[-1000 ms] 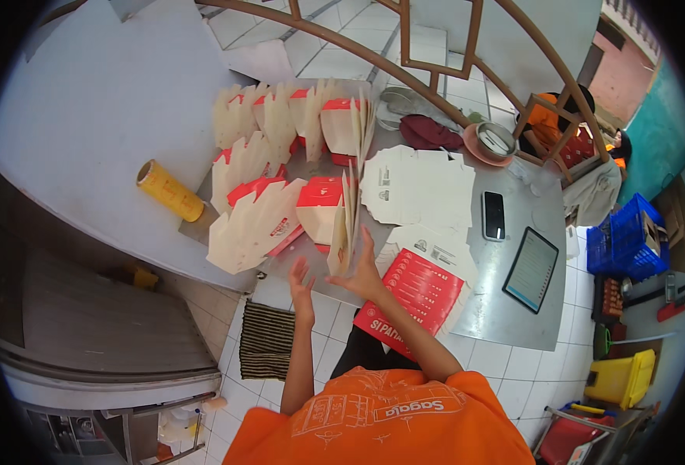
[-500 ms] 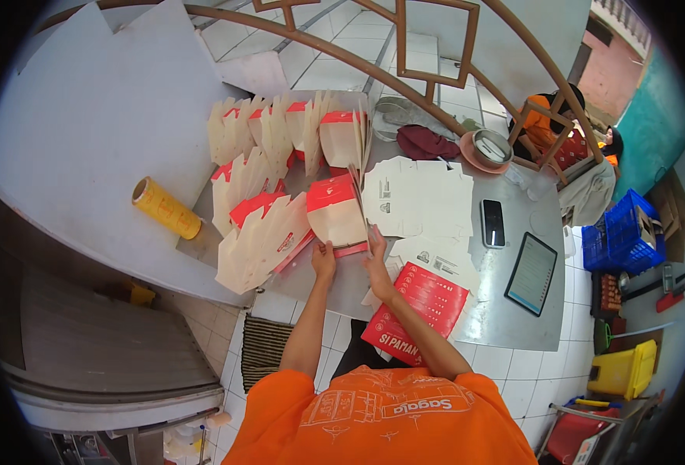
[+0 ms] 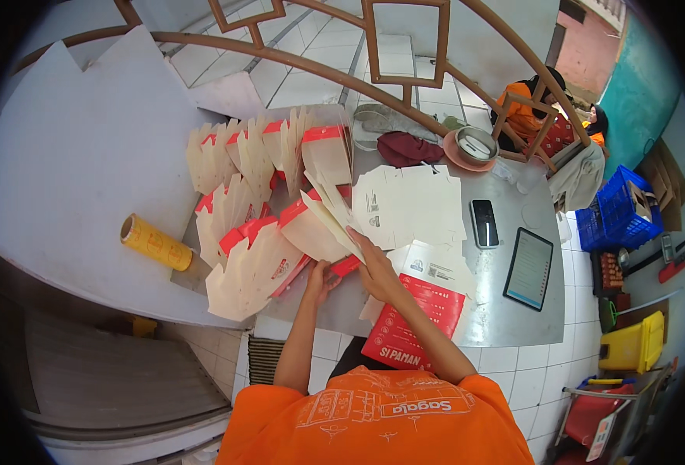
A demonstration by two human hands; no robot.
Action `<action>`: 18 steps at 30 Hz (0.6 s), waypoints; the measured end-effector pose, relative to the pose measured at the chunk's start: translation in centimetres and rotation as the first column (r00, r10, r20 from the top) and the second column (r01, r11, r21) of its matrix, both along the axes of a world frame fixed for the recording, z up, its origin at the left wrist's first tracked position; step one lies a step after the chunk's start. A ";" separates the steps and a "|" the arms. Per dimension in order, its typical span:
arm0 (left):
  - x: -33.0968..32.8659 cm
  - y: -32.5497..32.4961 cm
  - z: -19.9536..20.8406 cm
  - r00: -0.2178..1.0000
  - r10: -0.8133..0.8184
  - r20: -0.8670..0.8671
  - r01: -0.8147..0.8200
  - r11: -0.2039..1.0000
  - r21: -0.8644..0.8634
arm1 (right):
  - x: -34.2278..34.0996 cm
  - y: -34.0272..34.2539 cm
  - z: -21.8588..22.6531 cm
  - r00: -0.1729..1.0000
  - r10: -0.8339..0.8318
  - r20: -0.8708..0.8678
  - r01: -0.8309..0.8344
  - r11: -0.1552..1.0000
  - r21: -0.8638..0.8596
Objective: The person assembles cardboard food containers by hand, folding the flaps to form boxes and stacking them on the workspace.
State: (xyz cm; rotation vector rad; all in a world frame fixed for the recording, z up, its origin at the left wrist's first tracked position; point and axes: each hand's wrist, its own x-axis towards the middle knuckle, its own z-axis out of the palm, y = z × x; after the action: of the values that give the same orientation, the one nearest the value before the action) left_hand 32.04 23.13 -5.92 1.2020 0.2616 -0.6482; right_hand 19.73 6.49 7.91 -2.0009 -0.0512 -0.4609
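Both my hands are on a partly folded food box [image 3: 308,234], cream inside with red outer panels, tilted on the near edge of the metal table. My left hand [image 3: 323,282] is closed on its lower front edge, fingers partly hidden under the cardboard. My right hand [image 3: 374,266] grips the box's right-hand panels, which lean up and to the left. Against its left side stand several more folded boxes [image 3: 251,273], in two rough rows. Right of my right hand lie flat white box blanks [image 3: 412,203] and a red printed box blank [image 3: 413,324], face up.
A phone [image 3: 484,224] and a tablet [image 3: 528,269] lie on the table's right. Behind them sit a metal bowl [image 3: 475,145] and a dark red cloth [image 3: 409,149]. A yellow roll [image 3: 155,242] rests at left. Brown railing [image 3: 296,59] arches beyond; another person [image 3: 524,116] sits there.
The box has turned and tilted between my hands, and its right-hand panels now lean over to the left. My right hand has moved slightly down along them. The whole view has shifted a little.
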 end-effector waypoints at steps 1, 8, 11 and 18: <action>1.7 1.0 -0.6 0.990 -0.109 -0.089 0.103 0.993 -0.065 | 0.4 -0.1 0.2 1.000 -0.002 0.012 0.002 1.000 0.005; 9.4 3.4 -0.2 0.839 -0.543 -0.027 0.528 0.802 0.280 | 1.5 0.3 -4.0 0.999 0.017 0.042 -0.022 0.994 0.111; 8.8 2.5 1.7 0.776 -0.574 0.261 0.451 0.794 0.407 | 1.7 0.1 -4.3 0.999 -0.048 -0.017 0.051 0.962 0.267; 6.5 2.5 2.3 0.748 -0.626 0.223 0.509 0.755 0.413 | 0.5 0.1 -2.8 0.995 -0.050 -0.082 0.075 0.936 0.344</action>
State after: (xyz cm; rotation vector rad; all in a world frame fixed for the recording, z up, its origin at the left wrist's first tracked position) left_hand 38.59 25.68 -3.59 1.7237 -0.3467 -0.9339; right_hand 20.24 6.58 5.14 -1.6724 0.1318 -0.4066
